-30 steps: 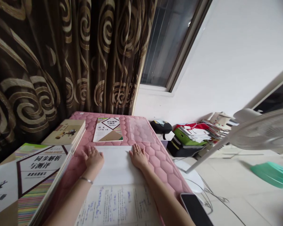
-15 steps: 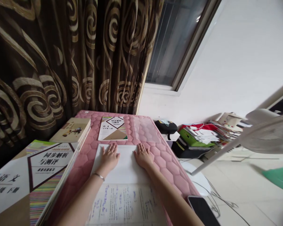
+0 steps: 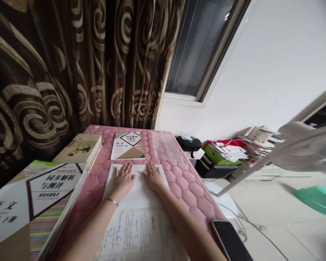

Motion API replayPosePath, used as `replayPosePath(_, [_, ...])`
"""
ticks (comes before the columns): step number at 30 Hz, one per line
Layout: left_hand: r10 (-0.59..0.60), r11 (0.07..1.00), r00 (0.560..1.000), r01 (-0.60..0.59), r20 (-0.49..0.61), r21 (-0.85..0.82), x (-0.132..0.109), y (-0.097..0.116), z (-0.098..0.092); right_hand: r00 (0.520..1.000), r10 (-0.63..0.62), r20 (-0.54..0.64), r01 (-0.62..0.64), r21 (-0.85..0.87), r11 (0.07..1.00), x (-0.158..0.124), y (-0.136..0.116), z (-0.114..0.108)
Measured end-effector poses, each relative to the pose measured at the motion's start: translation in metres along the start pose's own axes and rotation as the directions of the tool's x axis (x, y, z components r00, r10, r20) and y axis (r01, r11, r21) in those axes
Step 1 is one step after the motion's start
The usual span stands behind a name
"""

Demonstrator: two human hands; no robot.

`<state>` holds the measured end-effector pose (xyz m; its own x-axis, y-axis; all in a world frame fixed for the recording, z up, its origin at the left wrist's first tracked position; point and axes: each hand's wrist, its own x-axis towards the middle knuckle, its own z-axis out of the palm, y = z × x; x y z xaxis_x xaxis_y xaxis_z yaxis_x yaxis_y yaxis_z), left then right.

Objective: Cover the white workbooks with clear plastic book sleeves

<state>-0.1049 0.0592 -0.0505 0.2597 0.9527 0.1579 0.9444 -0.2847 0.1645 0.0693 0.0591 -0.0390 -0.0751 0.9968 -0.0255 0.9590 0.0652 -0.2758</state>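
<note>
Both palms lie flat on a blank white page (image 3: 141,197) that tops an open booklet on the pink quilted surface. My left hand (image 3: 124,179), with a silver bangle at its wrist, rests near the page's far left corner, fingers spread. My right hand (image 3: 154,178) presses the far right part, its fingers stretched out and holding nothing. Nearer to me lies the printed page (image 3: 137,230), with blue handwriting on it, partly hidden by my right forearm. Just beyond the hands is a workbook (image 3: 127,145) with a white and brown cover, and a clear plastic sheet (image 3: 165,145) beside it.
A stack of workbooks (image 3: 54,185) and a tan book pile (image 3: 77,148) stand on the left. A phone (image 3: 230,239) lies at the right edge. A white fan (image 3: 309,148) stands on the floor beyond, near cables. A patterned curtain (image 3: 111,65) hangs behind.
My right hand has slid left across the white page, nearer to my left hand. The left hand stays flat near its corner. The whole view has shifted slightly.
</note>
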Motion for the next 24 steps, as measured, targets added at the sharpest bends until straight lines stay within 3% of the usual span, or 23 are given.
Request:
replayPosePath(2, [-0.02,1.0,1.0,0.02,-0.001,0.0,-0.002,-0.002,-0.002,0.994,0.103,-0.016,-0.104,-0.055,0.993,-0.004,0.026,-0.005])
replayPosePath(4, [-0.057,0.998,0.998,0.057,-0.005,0.019,-0.004,-0.01,-0.006,0.992,0.126,-0.016,-0.127,-0.086,0.988,-0.007,0.04,-0.008])
replayPosePath(9, [-0.244,0.966,0.97,0.242,0.007,0.089,-0.01,-0.036,-0.024,0.99,0.138,-0.005,-0.138,-0.116,0.984,-0.01,0.036,-0.009])
replayPosePath(12, [-0.337,0.934,0.941,0.333,0.013,0.128,-0.024,-0.036,-0.037,0.989,0.147,0.002,-0.145,-0.137,0.98,-0.011,0.032,-0.009])
replayPosePath(20, [-0.195,0.973,0.98,0.198,-0.037,0.12,-0.101,-0.025,-0.043,0.987,0.162,0.005,-0.156,-0.245,0.957,-0.011,0.032,-0.012])
replayPosePath(24, [-0.217,0.972,0.976,0.219,-0.028,0.081,-0.11,-0.029,-0.042,0.991,0.124,-0.045,-0.132,-0.244,0.961,-0.013,-0.014,-0.011])
